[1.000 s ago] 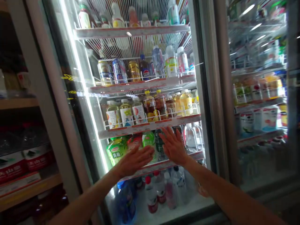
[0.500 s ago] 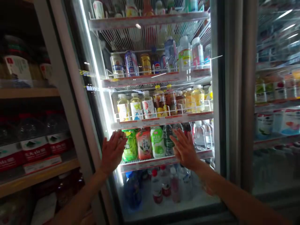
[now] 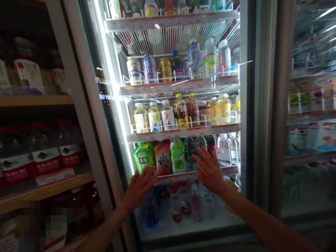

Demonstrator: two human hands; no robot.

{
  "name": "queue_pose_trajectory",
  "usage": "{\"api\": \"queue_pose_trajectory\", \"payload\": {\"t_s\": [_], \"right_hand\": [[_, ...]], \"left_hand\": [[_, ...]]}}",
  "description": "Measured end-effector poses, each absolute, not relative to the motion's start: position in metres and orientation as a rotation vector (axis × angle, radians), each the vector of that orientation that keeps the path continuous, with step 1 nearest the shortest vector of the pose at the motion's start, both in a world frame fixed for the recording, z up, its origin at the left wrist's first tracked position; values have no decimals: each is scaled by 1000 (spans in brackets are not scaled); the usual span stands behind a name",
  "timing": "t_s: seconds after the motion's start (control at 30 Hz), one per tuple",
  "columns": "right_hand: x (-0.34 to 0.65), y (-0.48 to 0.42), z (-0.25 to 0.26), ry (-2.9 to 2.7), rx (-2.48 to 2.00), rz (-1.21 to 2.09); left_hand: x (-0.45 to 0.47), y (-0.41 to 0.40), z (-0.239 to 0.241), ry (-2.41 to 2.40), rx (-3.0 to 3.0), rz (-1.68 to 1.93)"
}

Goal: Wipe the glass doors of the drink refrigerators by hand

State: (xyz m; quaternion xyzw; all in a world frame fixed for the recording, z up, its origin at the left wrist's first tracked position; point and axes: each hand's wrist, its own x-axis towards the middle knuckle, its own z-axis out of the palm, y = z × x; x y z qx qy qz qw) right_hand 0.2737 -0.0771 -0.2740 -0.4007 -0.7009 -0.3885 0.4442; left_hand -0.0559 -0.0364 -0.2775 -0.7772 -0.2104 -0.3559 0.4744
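My left hand [image 3: 140, 187] is raised in front of the lit drinks fridge, fingers stretched, just below a green drink pouch [image 3: 144, 156]. My right hand [image 3: 209, 171] is up too, fingers spread, in front of dark bottles on the same shelf. Neither hand holds anything. Whether either palm touches the glass door, I cannot tell. Between the hands stand a red drink pouch [image 3: 162, 157] and a white-and-green drink pouch [image 3: 177, 155]. Beside them is a clear green bottle [image 3: 189, 154], with my right fingertips overlapping its right side.
Higher fridge shelves carry cans [image 3: 150, 68], tea bottles [image 3: 168, 115] and yellow drinks [image 3: 223, 108]. Red-capped bottles [image 3: 176, 206] stand on the fridge floor. At left, a wooden-edged shelf [image 3: 47, 187] holds red-labelled water bottles [image 3: 46, 155]. A metal door frame [image 3: 264, 105] rises at right.
My left hand has moved down and to the right, uncovering more of the green pouch. My right hand stays nearly in place. The view has shifted slightly.
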Motion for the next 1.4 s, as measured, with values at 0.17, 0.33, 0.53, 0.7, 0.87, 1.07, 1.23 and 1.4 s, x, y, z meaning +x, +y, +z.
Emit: {"api": "queue_pose_trajectory", "payload": {"t_s": [0.17, 0.33, 0.53, 0.7, 0.87, 1.07, 1.23, 1.4], "right_hand": [[280, -79, -279, -1718, -1014, -939], [290, -79, -284, -1661, -1050, -966], [303, -80, -288, -1645, -1114, -999], [327, -85, -282, -1559, -1168, -1028], [351, -98, -286, -1529, -1207, -1040], [381, -110, -289, -1508, -1260, -1058], [402, -115, -288, -1453, -1285, -1066], [420, -121, -286, -1399, -1331, -1104]], "left_hand": [[-44, -34, -263, -483, -1887, -834], [-11, -32, -254, -415, -1900, -848], [48, -28, -253, -333, -1903, -761], [93, -27, -240, -148, -1974, -587], [130, -28, -233, -126, -1995, -477], [168, -30, -236, 129, -2029, -356], [207, -26, -213, -132, -2001, -542], [248, -28, -207, 116, -2065, -347]]}}
